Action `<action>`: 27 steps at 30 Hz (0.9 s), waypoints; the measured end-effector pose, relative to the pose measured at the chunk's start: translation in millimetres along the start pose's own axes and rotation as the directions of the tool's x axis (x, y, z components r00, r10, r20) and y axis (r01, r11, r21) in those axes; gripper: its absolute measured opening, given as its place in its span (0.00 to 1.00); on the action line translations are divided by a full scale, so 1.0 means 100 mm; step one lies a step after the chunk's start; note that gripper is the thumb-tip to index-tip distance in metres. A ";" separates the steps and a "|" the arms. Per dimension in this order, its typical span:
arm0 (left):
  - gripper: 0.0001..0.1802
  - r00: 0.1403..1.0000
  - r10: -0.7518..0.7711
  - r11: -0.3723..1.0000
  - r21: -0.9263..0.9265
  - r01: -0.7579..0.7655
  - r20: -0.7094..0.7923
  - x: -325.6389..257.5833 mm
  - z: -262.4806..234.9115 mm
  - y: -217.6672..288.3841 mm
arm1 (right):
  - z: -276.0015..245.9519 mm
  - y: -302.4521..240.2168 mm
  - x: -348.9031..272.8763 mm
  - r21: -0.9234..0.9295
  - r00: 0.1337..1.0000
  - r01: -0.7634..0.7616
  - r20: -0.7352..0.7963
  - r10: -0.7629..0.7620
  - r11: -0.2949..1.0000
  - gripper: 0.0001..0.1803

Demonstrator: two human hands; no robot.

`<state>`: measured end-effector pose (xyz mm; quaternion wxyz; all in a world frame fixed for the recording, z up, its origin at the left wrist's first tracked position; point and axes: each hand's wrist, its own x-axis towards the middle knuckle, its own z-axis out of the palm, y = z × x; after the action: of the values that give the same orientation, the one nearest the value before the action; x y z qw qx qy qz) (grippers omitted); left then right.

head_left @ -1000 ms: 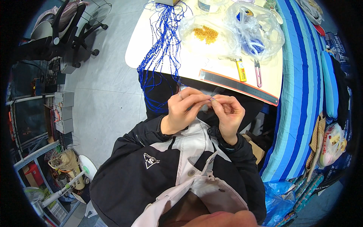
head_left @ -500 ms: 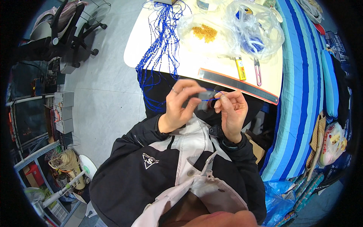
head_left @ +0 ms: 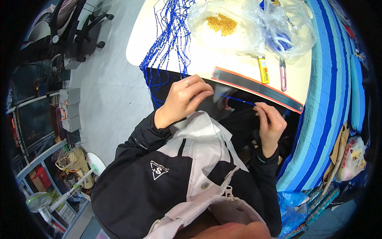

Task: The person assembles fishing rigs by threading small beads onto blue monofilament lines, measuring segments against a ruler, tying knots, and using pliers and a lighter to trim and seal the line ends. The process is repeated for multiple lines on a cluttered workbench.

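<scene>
Between my two hands a thin blue cord (head_left: 234, 98) is drawn nearly straight, just off the table's near edge. A tiny light spot shows on it, too small to name. My left hand (head_left: 186, 98), with a ring on one finger, is closed on the cord's left part. My right hand (head_left: 272, 123) pinches its other end between thumb and forefinger. Left of centre a bundle of blue cords (head_left: 171, 44) dotted with small beads lies on the table and hangs over its edge near my left hand.
On the pale table (head_left: 137, 49) are golden beads (head_left: 221, 24) on clear plastic, a plastic bag (head_left: 296, 26) with blue contents, a black red-edged ruler (head_left: 254, 88), a yellow lighter (head_left: 263, 71) and a pink-handled cutter (head_left: 283, 75). Striped blue bedding (head_left: 324, 99) borders the right side.
My hands have moved apart, the right one going rightward and slightly nearer me. The cord, earlier partly looped between close fingers, is now stretched out.
</scene>
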<state>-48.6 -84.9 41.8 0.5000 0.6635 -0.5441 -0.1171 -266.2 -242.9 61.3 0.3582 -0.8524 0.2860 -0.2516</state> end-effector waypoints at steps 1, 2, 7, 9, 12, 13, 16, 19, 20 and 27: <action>0.07 0.999 -0.034 0.999 0.024 0.034 -0.017 -0.01 -0.01 -0.03 | 0.00 0.05 0.02 -0.070 0.999 0.013 -0.043 -0.016 0.997 0.06; 0.08 0.998 -0.062 0.997 0.039 0.063 -0.031 -0.01 -0.02 -0.06 | -0.01 0.09 0.03 -0.093 0.996 0.029 -0.083 -0.037 0.995 0.05; 0.08 0.995 -0.022 0.981 0.191 0.041 -0.099 0.05 0.03 -0.20 | 0.01 0.28 0.09 -0.210 0.986 0.040 -0.150 -0.073 0.977 0.06; 0.08 0.993 0.006 0.961 0.276 0.026 -0.117 0.09 0.08 -0.23 | 0.03 0.35 0.12 -0.268 0.981 0.077 -0.150 -0.121 0.960 0.07; 0.08 0.983 -0.092 0.959 0.252 0.131 -0.161 0.12 0.13 -0.23 | 0.05 0.42 0.16 -0.309 0.978 0.105 -0.138 -0.154 0.945 0.08; 0.09 0.977 -0.126 0.956 0.241 0.166 -0.170 0.12 0.14 -0.22 | 0.05 0.44 0.17 -0.316 0.978 0.109 -0.133 -0.158 0.943 0.09; 0.09 0.982 -0.097 0.951 0.277 0.140 -0.162 0.14 0.13 -0.25 | 0.07 0.47 0.19 -0.313 0.981 0.108 -0.121 -0.152 0.944 0.09; 0.09 0.986 -0.059 0.951 0.292 0.104 -0.156 0.16 0.14 -0.27 | 0.07 0.49 0.19 -0.328 0.980 0.107 -0.127 -0.156 0.939 0.10; 0.10 0.986 -0.063 0.949 0.295 0.106 -0.152 0.17 0.14 -0.27 | 0.06 0.49 0.19 -0.331 0.977 0.113 -0.132 -0.165 0.937 0.10; 0.10 0.988 -0.081 0.944 0.308 0.118 -0.132 0.18 0.13 -0.25 | 0.01 0.51 0.17 -0.290 0.982 0.038 -0.166 -0.090 0.956 0.09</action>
<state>-35.9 -109.4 22.4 0.4122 0.7672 -0.4912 -0.0146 -269.2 -283.3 25.6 0.1964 -0.8782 0.3221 -0.2940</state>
